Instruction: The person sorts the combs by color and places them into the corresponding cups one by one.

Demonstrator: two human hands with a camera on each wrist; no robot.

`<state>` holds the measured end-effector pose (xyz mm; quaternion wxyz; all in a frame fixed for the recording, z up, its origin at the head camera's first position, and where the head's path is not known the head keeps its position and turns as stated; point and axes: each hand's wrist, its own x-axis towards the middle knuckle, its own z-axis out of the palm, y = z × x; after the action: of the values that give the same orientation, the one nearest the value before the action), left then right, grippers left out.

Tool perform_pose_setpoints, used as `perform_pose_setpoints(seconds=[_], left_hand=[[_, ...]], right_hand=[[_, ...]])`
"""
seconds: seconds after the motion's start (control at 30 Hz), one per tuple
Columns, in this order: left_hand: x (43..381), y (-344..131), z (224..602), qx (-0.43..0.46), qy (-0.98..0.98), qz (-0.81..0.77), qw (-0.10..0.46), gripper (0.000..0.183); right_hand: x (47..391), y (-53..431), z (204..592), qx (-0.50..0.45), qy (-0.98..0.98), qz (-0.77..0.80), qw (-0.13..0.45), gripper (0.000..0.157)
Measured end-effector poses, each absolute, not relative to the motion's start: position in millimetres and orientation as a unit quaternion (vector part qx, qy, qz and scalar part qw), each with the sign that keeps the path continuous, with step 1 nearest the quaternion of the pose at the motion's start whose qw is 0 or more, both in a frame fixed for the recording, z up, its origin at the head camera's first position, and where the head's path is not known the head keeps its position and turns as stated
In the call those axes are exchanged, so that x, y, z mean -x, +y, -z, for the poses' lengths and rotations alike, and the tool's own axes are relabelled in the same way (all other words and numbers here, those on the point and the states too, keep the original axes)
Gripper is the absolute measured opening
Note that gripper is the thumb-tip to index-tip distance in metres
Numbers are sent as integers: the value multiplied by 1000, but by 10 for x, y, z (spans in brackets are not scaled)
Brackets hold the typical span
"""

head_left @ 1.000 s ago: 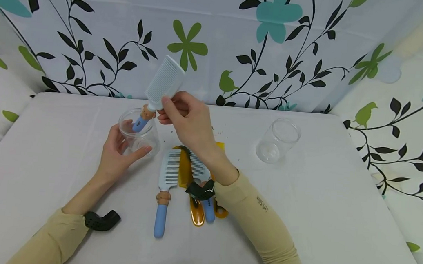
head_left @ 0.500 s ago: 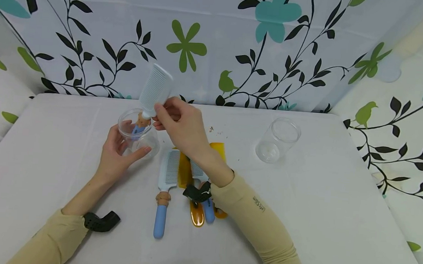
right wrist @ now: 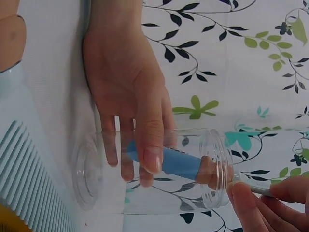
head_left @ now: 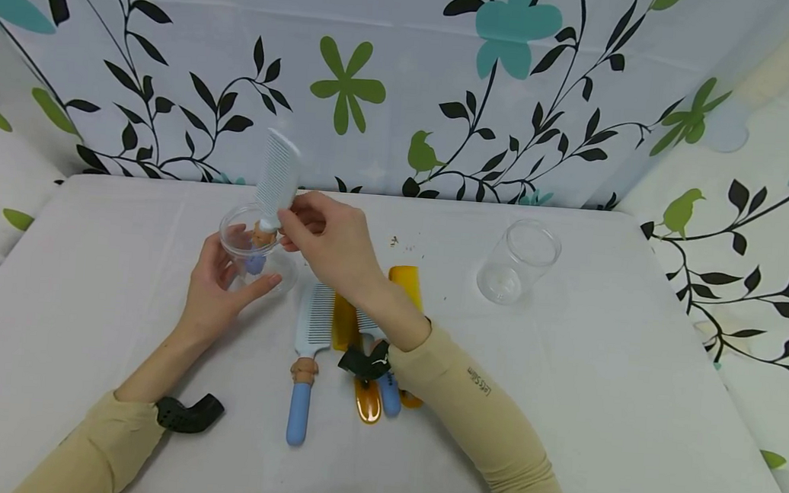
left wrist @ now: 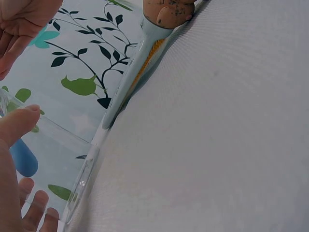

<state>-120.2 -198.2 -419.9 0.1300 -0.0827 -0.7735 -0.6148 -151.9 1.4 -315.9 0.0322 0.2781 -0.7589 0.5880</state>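
Note:
My left hand (head_left: pixel 215 295) grips a clear jar (right wrist: pixel 111 198) on the left of the table, with thumb and fingers on opposite sides of its wall. Above the rim, my right hand (head_left: pixel 333 242) pinches a pale blue comb (head_left: pixel 279 170) near the base of its toothed head. The comb stands upside down and slightly tilted, its teeth up above the jar. Its blue handle (right wrist: pixel 181 164) is inside the jar, and the brown figure (right wrist: pixel 206 171) on its neck is at the mouth. In the left wrist view the handle's rounded end (left wrist: pixel 23 158) shows through the wall, above the jar's bottom.
Right of the jar lies another blue comb (head_left: pixel 300 400), beside a yellow comb (head_left: pixel 344 323), a further blue comb (head_left: pixel 390 391) and a second yellow piece (head_left: pixel 407 282), partly hidden by my right forearm. A second clear jar (head_left: pixel 513 266) stands back right. Small brown specks (head_left: pixel 395 241) dot the tabletop.
My right hand has moved down and left, lowering the comb's handle further into the jar and tipping the comb more upright. My left hand and the jar have stayed put.

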Motion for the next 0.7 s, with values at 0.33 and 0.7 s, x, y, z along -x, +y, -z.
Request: perform_pose_setpoints(seconds=[0.33,0.7], left_hand=[[1209,-1979,4199,88,-771,617,134,77],[1208,-1980,4200,91,-772,615,134,77]], right_hand=[[1536,2,3204,-291,-761,-578,50,12],[1539,10,3204,-292,-768,-569,39,12]])
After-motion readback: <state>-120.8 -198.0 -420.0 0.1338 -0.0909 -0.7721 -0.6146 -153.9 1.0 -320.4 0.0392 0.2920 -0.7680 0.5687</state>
